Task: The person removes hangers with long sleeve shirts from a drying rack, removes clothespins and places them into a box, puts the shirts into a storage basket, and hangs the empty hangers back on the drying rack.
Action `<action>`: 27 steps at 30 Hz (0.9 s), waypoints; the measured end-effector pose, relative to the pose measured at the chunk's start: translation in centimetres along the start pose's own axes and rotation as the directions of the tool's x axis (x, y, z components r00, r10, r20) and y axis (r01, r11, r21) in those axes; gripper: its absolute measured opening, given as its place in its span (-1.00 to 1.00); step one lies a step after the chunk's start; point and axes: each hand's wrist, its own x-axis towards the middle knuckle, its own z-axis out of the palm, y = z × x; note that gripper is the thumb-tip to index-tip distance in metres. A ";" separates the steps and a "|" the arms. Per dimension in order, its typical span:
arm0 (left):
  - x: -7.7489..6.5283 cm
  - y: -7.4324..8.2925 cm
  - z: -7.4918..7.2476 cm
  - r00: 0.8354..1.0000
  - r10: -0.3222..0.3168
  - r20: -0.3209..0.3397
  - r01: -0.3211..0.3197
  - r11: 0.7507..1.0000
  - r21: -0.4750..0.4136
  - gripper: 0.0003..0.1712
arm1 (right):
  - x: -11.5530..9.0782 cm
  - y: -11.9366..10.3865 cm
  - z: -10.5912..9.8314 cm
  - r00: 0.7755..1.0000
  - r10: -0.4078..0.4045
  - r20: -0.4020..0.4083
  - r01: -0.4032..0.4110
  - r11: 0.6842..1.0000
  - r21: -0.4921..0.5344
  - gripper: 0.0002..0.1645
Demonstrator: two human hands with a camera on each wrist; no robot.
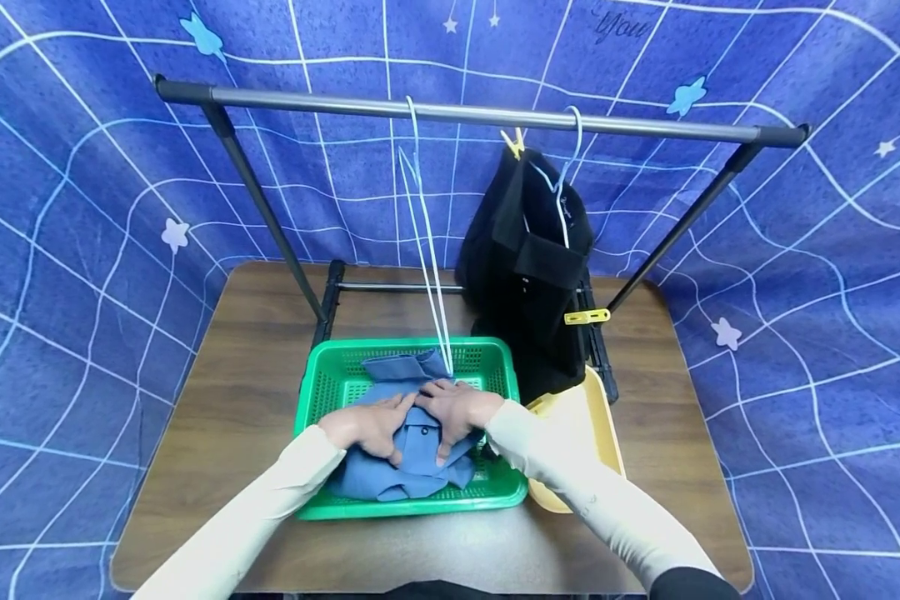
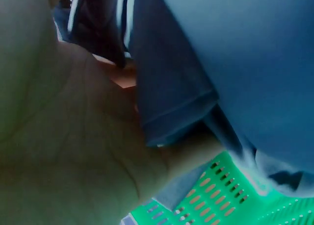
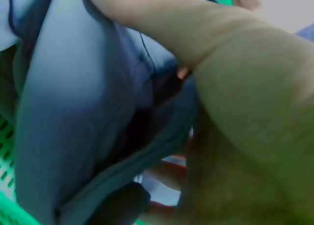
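Observation:
A blue garment (image 1: 420, 454) with a dark button lies bunched in a green perforated basket (image 1: 412, 505); its exact kind is hard to tell. My left hand (image 1: 371, 425) holds the garment from the left, and a fold of the cloth (image 2: 171, 97) lies across the fingers in the left wrist view. From the right, my right hand (image 1: 457, 408) grips the same garment. In the right wrist view its thumb (image 3: 147, 9) lies over the cloth (image 3: 73, 117), with fingers partly hidden behind a fold. A white hanger (image 1: 429, 242) hangs just beyond both hands, its lower end at the basket.
A metal rail (image 1: 307, 102) on a black stand spans the table (image 1: 247, 400). Black clothing (image 1: 547, 283) hangs at right on a light-blue hanger (image 1: 576, 142), with a yellow clothespin (image 1: 513, 143) and another yellow clip (image 1: 587, 317). A yellow tray (image 1: 607, 429) sits right of the basket.

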 end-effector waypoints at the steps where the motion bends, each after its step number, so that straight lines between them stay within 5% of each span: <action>1: 0.3 0.1 -0.1 1.000 0.002 -0.003 -0.002 1.000 0.014 0.35 | 0.3 -0.1 0.0 1.000 0.010 -0.006 -0.010 1.000 -0.029 0.48; 8: 1.1 0.7 -0.1 1.000 -0.015 0.007 0.014 0.996 0.084 0.40 | 1.7 -0.2 0.3 1.000 0.029 -0.003 -0.029 0.990 -0.138 0.56; 21: 0.4 -0.6 -0.4 1.000 0.006 -0.031 -0.005 1.000 0.016 0.33 | 1.2 -0.5 -0.4 0.998 0.056 0.035 -0.053 0.995 -0.082 0.52; 27: -0.9 -0.9 -0.6 0.997 0.013 -0.070 -0.016 0.999 -0.033 0.24 | -0.4 -0.3 -0.6 1.000 0.017 -0.020 -0.017 1.000 -0.014 0.44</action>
